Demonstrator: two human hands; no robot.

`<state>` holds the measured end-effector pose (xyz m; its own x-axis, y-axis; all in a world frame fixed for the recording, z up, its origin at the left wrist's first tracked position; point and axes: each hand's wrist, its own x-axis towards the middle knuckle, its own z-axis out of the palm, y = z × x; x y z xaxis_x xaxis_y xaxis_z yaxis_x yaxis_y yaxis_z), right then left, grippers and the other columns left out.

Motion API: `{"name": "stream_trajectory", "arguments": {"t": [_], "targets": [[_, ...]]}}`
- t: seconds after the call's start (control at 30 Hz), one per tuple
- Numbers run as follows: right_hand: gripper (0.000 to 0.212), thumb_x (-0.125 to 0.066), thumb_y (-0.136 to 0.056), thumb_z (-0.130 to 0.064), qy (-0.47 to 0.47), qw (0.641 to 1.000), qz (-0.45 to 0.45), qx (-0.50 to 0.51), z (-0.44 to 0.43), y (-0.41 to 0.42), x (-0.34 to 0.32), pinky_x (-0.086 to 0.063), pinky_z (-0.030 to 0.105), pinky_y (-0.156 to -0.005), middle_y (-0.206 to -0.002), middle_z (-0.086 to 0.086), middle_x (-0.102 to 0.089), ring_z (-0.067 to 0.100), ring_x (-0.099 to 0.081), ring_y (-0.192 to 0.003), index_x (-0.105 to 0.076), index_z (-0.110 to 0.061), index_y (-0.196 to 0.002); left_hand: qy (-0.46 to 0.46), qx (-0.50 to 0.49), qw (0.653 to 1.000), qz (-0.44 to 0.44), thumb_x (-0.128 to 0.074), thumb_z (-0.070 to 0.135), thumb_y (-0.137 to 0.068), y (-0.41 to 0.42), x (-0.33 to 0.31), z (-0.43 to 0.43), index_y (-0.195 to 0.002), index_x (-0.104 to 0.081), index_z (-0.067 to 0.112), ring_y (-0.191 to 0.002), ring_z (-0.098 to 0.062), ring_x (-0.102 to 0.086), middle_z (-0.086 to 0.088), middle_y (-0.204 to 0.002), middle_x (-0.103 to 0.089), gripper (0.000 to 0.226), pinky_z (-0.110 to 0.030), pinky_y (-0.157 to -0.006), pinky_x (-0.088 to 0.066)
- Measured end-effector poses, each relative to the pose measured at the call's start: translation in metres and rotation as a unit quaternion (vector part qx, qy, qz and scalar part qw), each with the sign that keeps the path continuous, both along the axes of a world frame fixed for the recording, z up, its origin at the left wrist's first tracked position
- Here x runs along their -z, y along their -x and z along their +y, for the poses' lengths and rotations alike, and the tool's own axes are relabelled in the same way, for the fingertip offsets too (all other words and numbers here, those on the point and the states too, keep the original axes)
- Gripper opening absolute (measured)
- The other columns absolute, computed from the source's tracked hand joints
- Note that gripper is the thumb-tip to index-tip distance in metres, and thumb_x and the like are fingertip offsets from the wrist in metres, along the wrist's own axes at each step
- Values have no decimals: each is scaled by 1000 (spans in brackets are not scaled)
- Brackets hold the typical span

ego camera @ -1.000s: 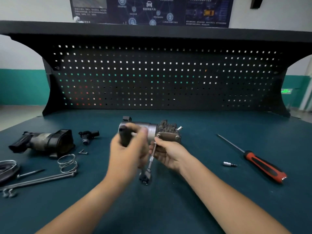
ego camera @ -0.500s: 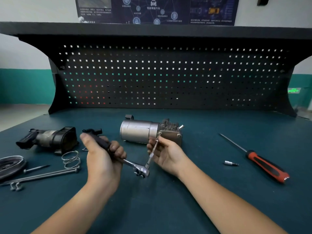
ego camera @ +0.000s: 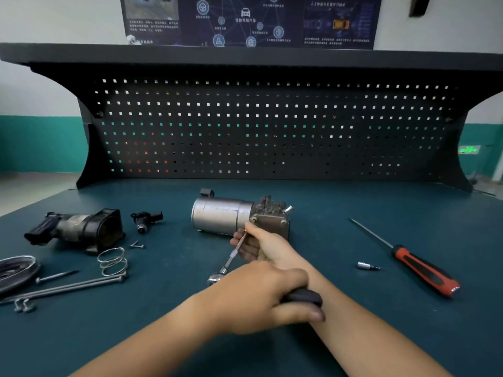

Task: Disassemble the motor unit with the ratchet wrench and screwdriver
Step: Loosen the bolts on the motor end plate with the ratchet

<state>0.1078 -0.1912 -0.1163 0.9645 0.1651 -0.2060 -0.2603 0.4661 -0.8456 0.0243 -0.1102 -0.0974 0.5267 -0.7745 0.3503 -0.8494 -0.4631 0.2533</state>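
One ratchet wrench: left hand fingers curled round handle, right hand fingers pinching shaft.

Motor unit: silver cylinder, dark cast block on its right end, lying on its side mid-frame on counter. Ratchet wrench: chrome head below unit, extension slanting up toward block. Screwdriver: red-black handle, flat at right.

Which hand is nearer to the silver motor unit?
Right. The right hand holds the extension bar just before the motor unit; the left hand grips the wrench handle farther back, toward the person.
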Motion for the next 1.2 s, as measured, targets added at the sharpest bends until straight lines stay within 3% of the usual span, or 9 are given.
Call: {"name": "stream_trajectory", "arguments": {"t": [0.1,0.23,0.47,0.57,0.73,0.9,0.97,1.07,1.2], "targets": [[32,-44,-97,-21,-41,999,12,-29,-2,0,2,-51,21,-47,-59,6,-66,17,-65,-52,-59,-5,-74,274,-11,961,42,-42,44,-75,5,1,13,-70,-55,25,-56,3,-49,11,-61,-59,23,-17,-55,-42],[31,-34,-100,-23,-51,996,4,-70,-2,3,3,-50,19,-47,-61,2,-69,11,-67,-54,-57,-10,-84,624,-69,758,180,-37,62,-83,5,-12,15,-57,-40,18,-31,-6,-30,2,-38,-37,51,-14,-35,-27],[26,-41,-98,-11,-80,996,-2,-27,-2,0,-2,-52,17,-45,-59,7,-70,12,-68,-52,-57,-1,-81,818,-78,469,323,-20,64,-92,-15,-15,48,-64,-33,18,-31,-7,-22,8,-39,-24,55,-13,-32,-21],[27,-42,-97,-9,-69,998,-3,-8,1,1,-5,-53,18,-47,-55,8,-68,13,-67,-48,-57,0,-77,766,-63,564,302,-18,59,-93,-18,-17,47,-59,-33,17,-29,-7,-18,8,-37,-22,56,-12,-36,-15],[18,-47,-96,-11,-45,999,17,-12,8,4,-9,-51,19,-42,-58,8,-66,15,-64,-48,-58,-2,-85,192,-4,981,20,-41,42,-76,0,-17,22,-64,-50,6,-52,-4,-43,9,-54,-46,39,-24,-53,-34],[23,-48,-95,-12,-30,1000,-5,-9,11,2,-5,-52,19,-46,-53,3,-66,12,-65,-46,-54,-6,-74,83,-8,996,-34,-37,52,-75,5,1,16,-75,-62,6,-56,-8,-51,-2,-62,-59,53,-27,-56,-41],[25,-46,-96,-13,-50,999,0,-18,7,4,-4,-52,21,-48,-59,5,-67,14,-65,-51,-56,-6,-74,321,-80,943,31,-48,42,-73,5,-12,19,-55,-54,20,-42,3,-42,5,-45,-49,29,-12,-45,-33],[29,-36,-95,-12,-80,996,0,-43,1,6,-4,-52,18,-49,-61,6,-70,14,-68,-53,-58,-4,-79,691,-57,673,259,-39,60,-80,-4,-33,28,-50,-43,21,-28,-1,-23,10,-35,-27,50,-12,-31,-19],[27,-34,-97,-8,-107,993,0,-52,-1,8,-4,-55,20,-51,-64,10,-71,17,-70,-57,-57,0,-85,793,-84,513,318,-19,62,-92,-15,-25,51,-60,-35,18,-28,-6,-18,7,-37,-22,56,-12,-31,-15]]}}
